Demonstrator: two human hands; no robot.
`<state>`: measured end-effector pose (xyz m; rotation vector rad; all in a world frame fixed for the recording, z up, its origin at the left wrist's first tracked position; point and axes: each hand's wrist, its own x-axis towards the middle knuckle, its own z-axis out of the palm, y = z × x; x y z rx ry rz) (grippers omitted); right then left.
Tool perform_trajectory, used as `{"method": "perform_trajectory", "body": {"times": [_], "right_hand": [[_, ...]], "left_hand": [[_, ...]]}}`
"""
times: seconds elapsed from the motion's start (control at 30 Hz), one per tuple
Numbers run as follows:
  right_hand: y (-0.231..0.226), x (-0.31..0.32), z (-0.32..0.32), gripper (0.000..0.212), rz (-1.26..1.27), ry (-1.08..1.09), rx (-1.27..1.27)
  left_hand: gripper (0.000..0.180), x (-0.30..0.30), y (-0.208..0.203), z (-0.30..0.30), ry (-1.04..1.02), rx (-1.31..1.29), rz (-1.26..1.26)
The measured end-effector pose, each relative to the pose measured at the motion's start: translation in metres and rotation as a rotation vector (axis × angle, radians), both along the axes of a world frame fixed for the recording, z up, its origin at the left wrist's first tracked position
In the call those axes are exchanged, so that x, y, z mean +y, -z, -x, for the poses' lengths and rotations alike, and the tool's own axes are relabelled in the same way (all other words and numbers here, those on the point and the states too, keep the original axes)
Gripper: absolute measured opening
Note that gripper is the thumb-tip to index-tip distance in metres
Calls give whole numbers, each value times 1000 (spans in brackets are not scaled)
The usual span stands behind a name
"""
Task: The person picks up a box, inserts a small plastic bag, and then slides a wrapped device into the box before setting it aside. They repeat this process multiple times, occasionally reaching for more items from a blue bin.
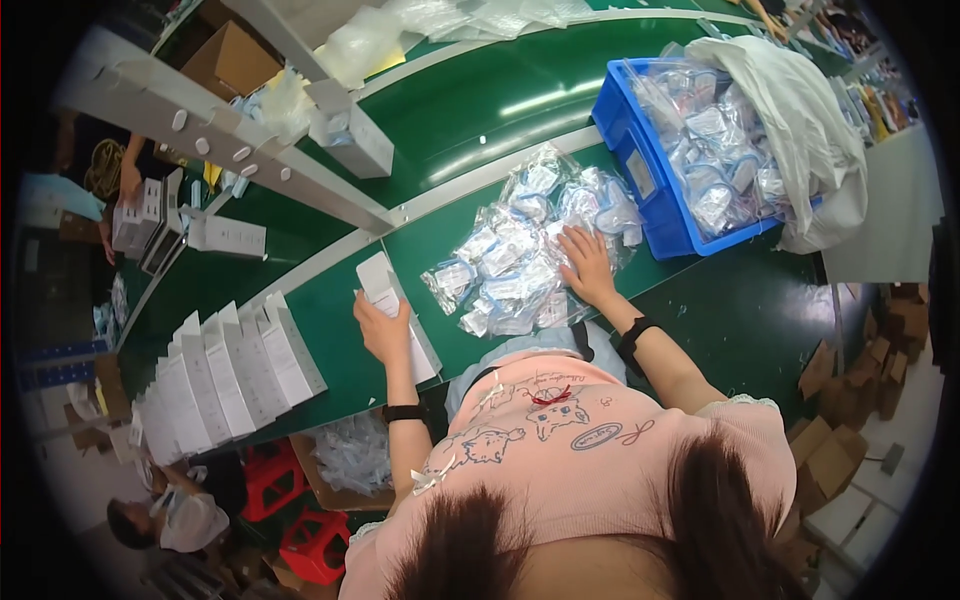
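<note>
The white cardboard carton (pixel 422 345) lies on the green desk (pixel 410 252), the left hand (pixel 384 328) gripping its side; it looks light and rather stiff, so its long walls should be good to hold. To its right, the right hand (pixel 590 265) rests spread, its grip not closed, on clear plastic packets (pixel 513 250), probably soft and slippery, better taken by their edges. Farther right stands a blue plastic bin (pixel 658 218).
</note>
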<state>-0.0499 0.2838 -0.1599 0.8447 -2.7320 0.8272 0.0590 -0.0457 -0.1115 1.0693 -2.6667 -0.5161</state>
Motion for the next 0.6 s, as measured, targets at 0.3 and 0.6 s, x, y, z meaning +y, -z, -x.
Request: {"method": "perform_trajectory", "body": {"times": [0.3,0.6], "right_hand": [[-21,18,-7,39,172,-15,43],[-139,121,8,46,188,1185,739]], "left_hand": [[72,2,0,-4,29,-25,-42],[68,0,2,1,36,-98,-4]]}}
